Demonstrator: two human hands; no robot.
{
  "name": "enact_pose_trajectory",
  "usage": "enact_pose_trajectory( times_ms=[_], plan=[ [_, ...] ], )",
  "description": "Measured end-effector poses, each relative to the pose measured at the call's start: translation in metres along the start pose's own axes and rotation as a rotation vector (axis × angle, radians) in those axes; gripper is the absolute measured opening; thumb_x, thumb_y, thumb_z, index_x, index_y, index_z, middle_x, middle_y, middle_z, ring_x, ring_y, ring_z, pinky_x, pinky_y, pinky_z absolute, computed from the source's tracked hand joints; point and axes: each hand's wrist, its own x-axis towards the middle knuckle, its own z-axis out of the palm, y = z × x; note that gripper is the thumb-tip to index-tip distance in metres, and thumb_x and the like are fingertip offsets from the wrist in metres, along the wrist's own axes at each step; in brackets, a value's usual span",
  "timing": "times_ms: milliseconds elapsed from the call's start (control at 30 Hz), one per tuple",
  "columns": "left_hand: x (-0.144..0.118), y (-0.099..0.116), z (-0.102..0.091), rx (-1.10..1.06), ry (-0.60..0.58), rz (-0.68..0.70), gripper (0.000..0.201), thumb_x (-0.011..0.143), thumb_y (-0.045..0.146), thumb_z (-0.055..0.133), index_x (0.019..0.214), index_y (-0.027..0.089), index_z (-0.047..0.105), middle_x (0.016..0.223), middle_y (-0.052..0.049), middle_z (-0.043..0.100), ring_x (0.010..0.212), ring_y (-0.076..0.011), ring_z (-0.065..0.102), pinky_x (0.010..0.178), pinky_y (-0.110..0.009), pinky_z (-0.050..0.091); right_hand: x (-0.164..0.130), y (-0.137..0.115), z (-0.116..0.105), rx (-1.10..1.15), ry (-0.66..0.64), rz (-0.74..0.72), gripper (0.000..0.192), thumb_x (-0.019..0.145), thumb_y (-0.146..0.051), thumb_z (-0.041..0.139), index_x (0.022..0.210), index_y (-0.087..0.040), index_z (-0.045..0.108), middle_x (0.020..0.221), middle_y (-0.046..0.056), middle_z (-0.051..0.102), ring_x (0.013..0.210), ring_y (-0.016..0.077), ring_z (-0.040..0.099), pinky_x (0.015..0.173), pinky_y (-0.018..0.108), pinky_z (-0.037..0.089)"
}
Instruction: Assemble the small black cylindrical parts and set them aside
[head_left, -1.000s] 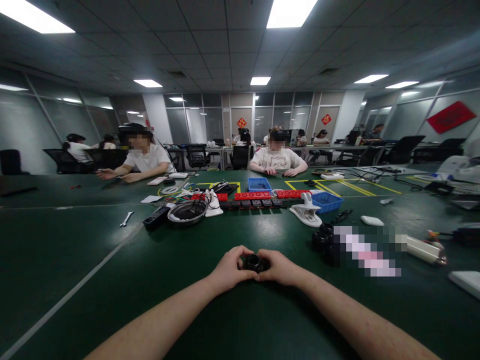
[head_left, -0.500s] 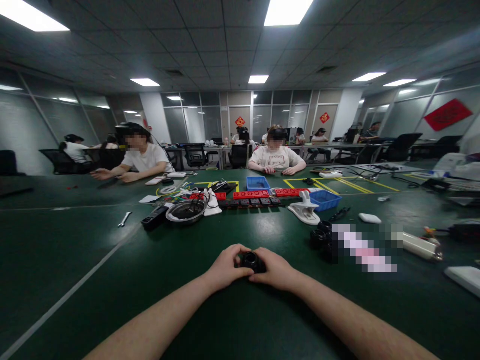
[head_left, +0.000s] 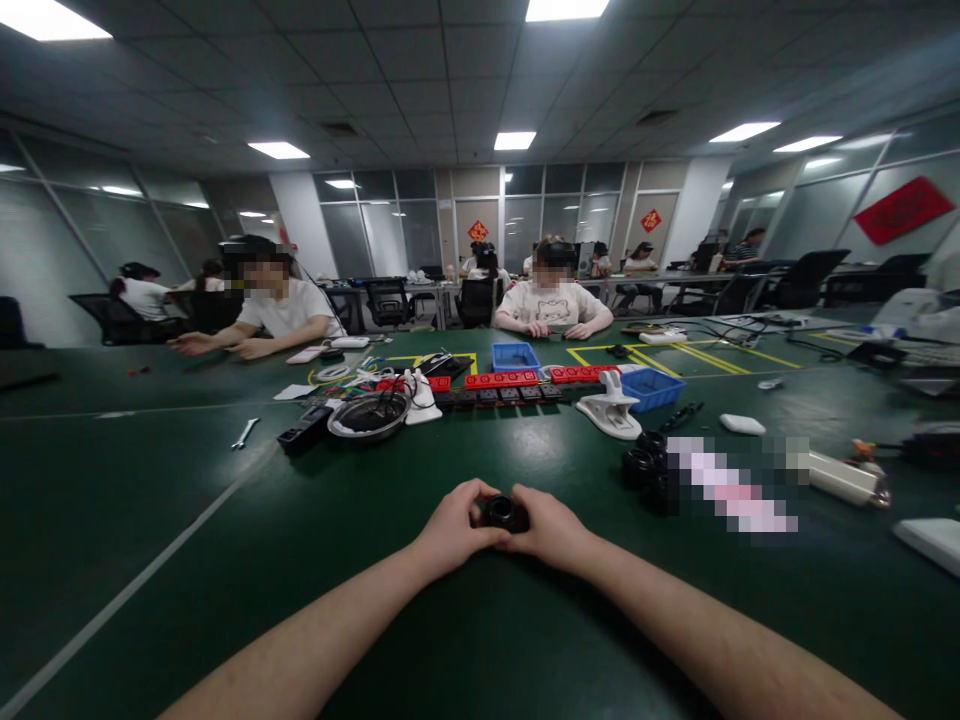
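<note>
Centrally, both hands meet at six o'clock on the green table [head_left: 225, 560], closed round one small black ring-shaped part [head_left: 504, 513]. The left hand [head_left: 452, 528] curls its fingers over the part's left side, thumb on top; the right hand [head_left: 553, 530] wraps the right side, so each is nearly closed on it. At about two o'clock from the hands sits a cluster of similar black parts [head_left: 646, 465], perhaps three or four, too dim to count surely. Two blue bins [head_left: 651, 388] stand at one o'clock, with one white clamp-like holder [head_left: 611, 412] beside them. One round metal bowl [head_left: 369, 415] lies at eleven o'clock, and one wrench [head_left: 244, 433] at ten. Two people in white shirts [head_left: 551, 305] sit at twelve o'clock across the table.
</note>
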Motion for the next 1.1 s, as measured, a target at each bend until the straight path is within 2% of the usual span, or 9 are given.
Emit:
enact_pose_trajectory(
  times_ms=[133,267,400,500,567,700,833,933,1100],
  plan=[
    [-0.002,0.001,0.001,0.046,0.045,-0.001,0.035,0.058,0.023,0.065,0.089,0.018,0.049,0.079,0.002,0.050,0.056,-0.0090,0.045,0.050,-0.020,0.035,-0.003,-0.007,0.006,-0.100,0.096,0.036,0.039,0.060,-0.051,0.058,0.078,-0.018,0.047,0.073,0.002,0.053,0.063,0.0143,0.048,0.047,0.021,0.024],
    [-0.004,0.003,-0.002,0.052,0.032,0.025,0.034,0.060,0.024,0.063,0.091,0.018,0.050,0.082,0.001,0.050,0.055,-0.0083,0.044,0.050,-0.019,0.035,-0.007,-0.010,0.002,-0.059,0.095,-0.022,0.045,0.057,-0.052,0.060,0.086,-0.018,0.049,0.081,0.003,0.054,0.071,0.0170,0.050,0.053,0.023,0.030],
    [-0.004,0.004,-0.004,-0.005,-0.051,0.047,0.036,0.062,0.026,0.062,0.094,0.018,0.050,0.085,0.000,0.049,0.055,-0.0072,0.043,0.048,-0.018,0.035,-0.006,-0.004,-0.009,0.087,-0.033,-0.164,0.044,0.059,-0.039,0.065,0.095,-0.019,0.052,0.089,0.002,0.054,0.079,0.0173,0.050,0.062,0.024,0.035],
    [-0.004,0.005,-0.004,-0.027,-0.089,0.049,0.038,0.061,0.026,0.063,0.096,0.017,0.050,0.079,0.002,0.049,0.053,-0.0068,0.042,0.048,-0.018,0.035,-0.002,0.002,-0.015,0.190,-0.162,-0.178,0.033,0.059,-0.029,0.065,0.089,-0.016,0.055,0.082,0.001,0.054,0.073,0.0151,0.050,0.060,0.022,0.036],
    [-0.004,0.005,-0.004,-0.020,-0.088,0.044,0.039,0.060,0.027,0.064,0.095,0.017,0.050,0.076,0.002,0.048,0.052,-0.0067,0.042,0.047,-0.018,0.034,0.000,0.004,-0.017,0.222,-0.186,-0.168,0.031,0.058,-0.027,0.066,0.085,-0.015,0.055,0.079,0.000,0.054,0.070,0.0139,0.050,0.057,0.021,0.035],
    [-0.004,0.007,-0.003,0.010,-0.065,0.005,0.041,0.057,0.032,0.066,0.092,0.017,0.051,0.075,0.003,0.049,0.051,-0.0072,0.042,0.045,-0.018,0.033,0.001,0.005,-0.011,0.150,-0.132,-0.119,0.033,0.055,-0.035,0.068,0.078,-0.016,0.053,0.073,-0.002,0.052,0.064,0.0125,0.047,0.051,0.020,0.031],
    [-0.005,0.006,0.001,0.081,0.030,-0.031,0.038,0.057,0.031,0.066,0.089,0.018,0.051,0.077,0.002,0.050,0.051,-0.0076,0.043,0.046,-0.019,0.032,0.000,0.000,0.001,-0.011,0.006,-0.005,0.038,0.055,-0.045,0.064,0.076,-0.017,0.049,0.072,-0.001,0.052,0.061,0.0126,0.046,0.047,0.020,0.026],
    [-0.005,0.004,0.005,0.099,0.092,-0.043,0.035,0.058,0.030,0.064,0.088,0.018,0.050,0.083,0.001,0.051,0.051,-0.0077,0.044,0.047,-0.019,0.033,-0.002,-0.006,0.007,-0.120,0.094,0.038,0.035,0.059,-0.044,0.061,0.079,-0.018,0.048,0.075,0.002,0.053,0.063,0.0141,0.048,0.048,0.021,0.026],
    [-0.003,0.001,0.004,0.054,0.059,-0.017,0.034,0.060,0.028,0.064,0.089,0.018,0.049,0.084,0.001,0.051,0.051,-0.0072,0.043,0.047,-0.019,0.034,-0.006,-0.012,0.003,-0.106,0.118,-0.003,0.040,0.060,-0.045,0.059,0.088,-0.017,0.049,0.082,0.004,0.053,0.071,0.0170,0.049,0.055,0.023,0.032]
  ],
)
